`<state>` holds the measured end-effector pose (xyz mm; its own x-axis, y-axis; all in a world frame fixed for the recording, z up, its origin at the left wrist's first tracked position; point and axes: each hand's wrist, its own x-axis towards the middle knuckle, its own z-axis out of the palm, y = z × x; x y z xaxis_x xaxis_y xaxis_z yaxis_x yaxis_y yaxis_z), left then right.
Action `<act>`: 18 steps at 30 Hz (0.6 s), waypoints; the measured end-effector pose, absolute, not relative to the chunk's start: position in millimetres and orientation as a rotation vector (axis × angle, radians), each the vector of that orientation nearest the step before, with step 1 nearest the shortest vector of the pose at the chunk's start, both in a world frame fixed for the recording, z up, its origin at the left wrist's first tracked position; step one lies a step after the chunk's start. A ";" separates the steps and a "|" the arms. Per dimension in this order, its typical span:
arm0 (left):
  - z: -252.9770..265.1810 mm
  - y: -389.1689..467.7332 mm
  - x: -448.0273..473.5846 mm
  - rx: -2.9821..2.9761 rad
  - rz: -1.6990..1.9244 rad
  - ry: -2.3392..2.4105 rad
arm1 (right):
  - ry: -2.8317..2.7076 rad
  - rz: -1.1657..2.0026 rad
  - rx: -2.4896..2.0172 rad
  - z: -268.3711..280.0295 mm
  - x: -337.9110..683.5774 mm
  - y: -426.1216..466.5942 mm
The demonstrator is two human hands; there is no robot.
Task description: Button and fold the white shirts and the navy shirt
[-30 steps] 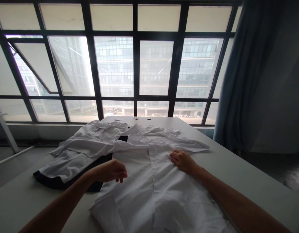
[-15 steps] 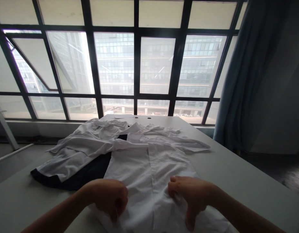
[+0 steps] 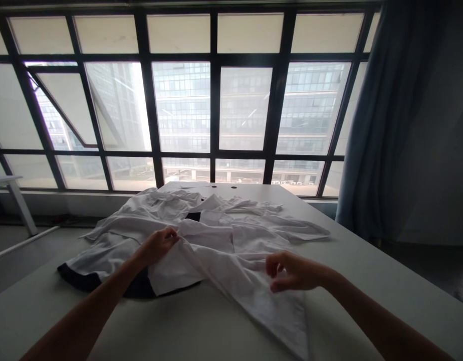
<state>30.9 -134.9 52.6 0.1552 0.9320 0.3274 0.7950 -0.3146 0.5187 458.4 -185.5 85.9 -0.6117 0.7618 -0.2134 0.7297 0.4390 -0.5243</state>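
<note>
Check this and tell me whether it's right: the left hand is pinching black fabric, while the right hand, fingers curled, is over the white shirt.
The fabric's colour is wrong: the head view shows the left hand pinching the white shirt. The right hand, fingers curled, is over it as stated.

Dark cloth (image 3: 143, 286) partly hidden beneath white shirt (image 3: 231, 271), right hand's (image 3: 293, 271) contact with it unclear, 2 forearms (image 3: 84, 303) and bench (image 3: 171, 328) cut off below, curtain (image 3: 378, 135) cut off above
</note>
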 end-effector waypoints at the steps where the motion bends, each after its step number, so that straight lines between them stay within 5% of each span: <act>1: 50.9 -132.8 28.7 2.201 0.888 1.738 | -2.667 1.037 -1.370 89.6 459.6 -188.1; 8: 53.5 -131.1 24.0 2.226 0.857 1.899 | -2.882 0.984 -1.475 82.1 446.5 -196.5; 18: 70.8 -134.4 1.6 2.257 0.799 1.702 | -2.265 0.760 -1.340 83.3 495.0 -157.8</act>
